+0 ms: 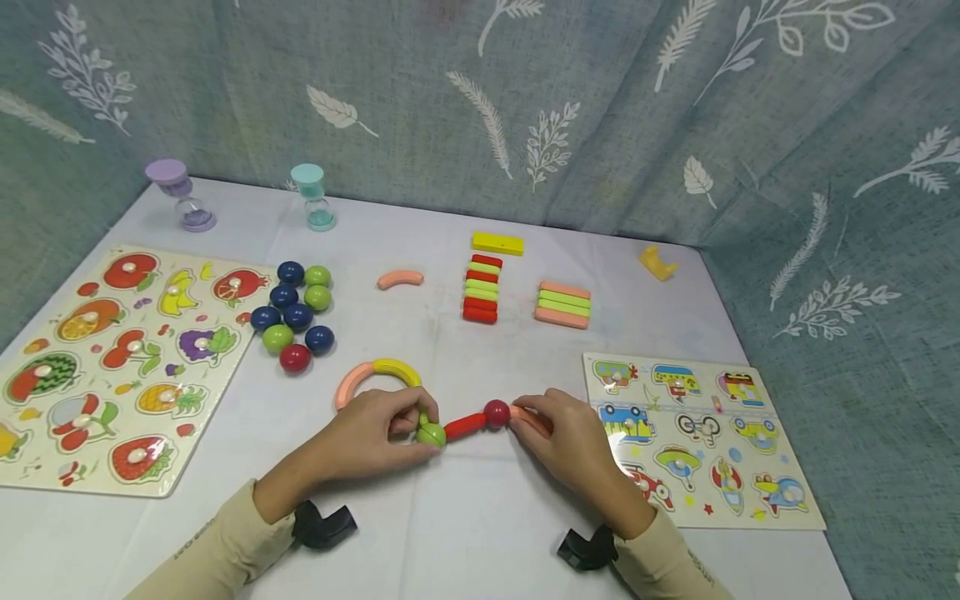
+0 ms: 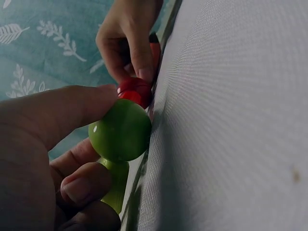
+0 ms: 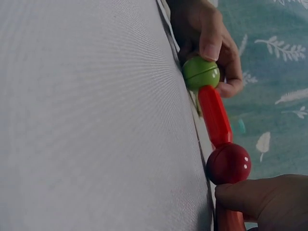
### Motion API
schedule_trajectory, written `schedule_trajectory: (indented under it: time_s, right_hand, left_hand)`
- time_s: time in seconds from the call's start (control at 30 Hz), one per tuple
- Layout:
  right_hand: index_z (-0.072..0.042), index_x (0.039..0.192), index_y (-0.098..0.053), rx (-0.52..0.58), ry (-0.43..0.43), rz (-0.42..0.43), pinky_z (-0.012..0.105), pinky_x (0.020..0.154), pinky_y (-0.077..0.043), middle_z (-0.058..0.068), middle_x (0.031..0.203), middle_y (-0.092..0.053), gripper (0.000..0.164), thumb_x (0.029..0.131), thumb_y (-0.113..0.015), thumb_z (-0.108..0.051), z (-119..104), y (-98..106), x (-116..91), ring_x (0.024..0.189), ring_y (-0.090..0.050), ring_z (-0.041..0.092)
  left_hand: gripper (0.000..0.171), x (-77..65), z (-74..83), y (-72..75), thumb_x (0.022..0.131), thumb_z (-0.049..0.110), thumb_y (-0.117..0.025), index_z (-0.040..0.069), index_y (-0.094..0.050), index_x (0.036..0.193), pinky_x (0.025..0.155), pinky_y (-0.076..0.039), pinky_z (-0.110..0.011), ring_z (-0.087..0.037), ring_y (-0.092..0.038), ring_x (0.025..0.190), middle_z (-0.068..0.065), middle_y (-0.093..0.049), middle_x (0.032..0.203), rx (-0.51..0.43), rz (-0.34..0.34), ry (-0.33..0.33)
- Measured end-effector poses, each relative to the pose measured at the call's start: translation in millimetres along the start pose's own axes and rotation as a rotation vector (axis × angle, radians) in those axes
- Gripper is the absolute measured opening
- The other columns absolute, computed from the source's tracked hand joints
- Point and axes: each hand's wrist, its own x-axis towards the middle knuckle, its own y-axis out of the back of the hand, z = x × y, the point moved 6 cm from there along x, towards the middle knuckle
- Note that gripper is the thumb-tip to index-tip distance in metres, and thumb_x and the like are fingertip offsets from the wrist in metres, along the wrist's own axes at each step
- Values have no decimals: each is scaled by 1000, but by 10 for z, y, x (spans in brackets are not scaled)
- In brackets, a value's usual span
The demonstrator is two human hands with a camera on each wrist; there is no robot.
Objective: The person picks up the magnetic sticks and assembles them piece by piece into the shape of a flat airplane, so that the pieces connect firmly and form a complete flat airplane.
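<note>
Between thumb and fingers my left hand (image 1: 367, 432) pinches a green ball (image 1: 431, 434). A red stick (image 1: 465, 427) joins that ball to a dark red ball (image 1: 497, 413). From the red ball's other side runs a salmon-pink stick (image 1: 531, 419), pinched by my right hand (image 1: 573, 437). A light green stick (image 2: 115, 185) meets the green ball near the curled left fingers in the left wrist view. Beyond the left hand, a curved pink piece (image 1: 352, 383) and a curved yellow piece (image 1: 397, 369) form an arc, partly hidden by that hand.
Loose blue, green and red balls (image 1: 297, 317) lie beside a fruit puzzle board (image 1: 225, 392). A vehicle puzzle board (image 1: 720, 383) is at right. Farther back are stacked sticks (image 1: 482, 288), more sticks (image 1: 562, 304), a yellow block (image 1: 497, 243), a pink curve (image 1: 400, 279) and two sand timers (image 1: 313, 197).
</note>
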Motion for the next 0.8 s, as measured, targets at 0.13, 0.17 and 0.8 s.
schedule_trajectory:
  time_s: [0.13,0.17,0.8]
  right_hand:
    - [-26,102,-72,6,8,1,22,47,-32,-15,65,-46,24,81,-71,-37,1,4,1,57,-39,3]
    - [-26,102,-72,6,6,-1,22,47,-32,-15,65,-45,24,81,-71,-38,3,4,1,57,-39,3]
    - [-32,82,-63,224,-178,-181,25,47,-28,-8,48,-43,17,82,-67,-48,109,-39,-58,46,-46,6]
  left_hand:
    - [29,1,4,-1,75,49,-74,37,-56,94,56,-31,-24,-2,-32,56,9,-39,61,-11,1,-15]
    - [29,-1,3,1,75,48,-74,36,-56,94,56,-31,-24,-2,-32,56,8,-39,61,-16,5,-24]
    - [29,26,-53,130,82,44,-70,34,-68,109,50,-32,-24,-5,-36,52,10,-39,57,-69,153,-28]
